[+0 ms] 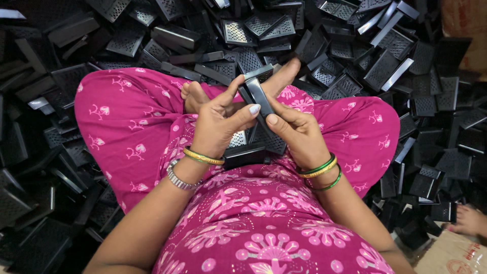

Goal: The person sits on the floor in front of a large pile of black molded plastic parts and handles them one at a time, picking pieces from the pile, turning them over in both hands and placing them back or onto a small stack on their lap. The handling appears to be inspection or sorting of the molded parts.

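A black plastic part (258,96), a slim rectangular piece with smooth glossy faces, is sitting near the centre of the frame, just above the person's lap, and is being held between both hands. Its long axis is running diagonally, with the upper end pointing toward the upper left of the frame and the lower end slanting toward the lower right. The left hand (218,122) is curling around it from the left side, thumb pressing across the front and forefinger stretching up along its edge, so the fingers are clamped on the piece. The right hand (297,129) is closing on the lower end from the right, thumb lying flat against the face. Both wrists are bending inward over the lap, wearing green and gold bangles (319,170), and a silver bracelet (177,177) is circling the left forearm. More flat black pieces with perforated grid panels (253,144) are resting on the lap beneath the hands. The magenta patterned cloth (132,122) is covering the crossed legs, with bare feet (195,96) showing above the hands. A heap of similar perforated black parts (385,61) is filling the floor all around.
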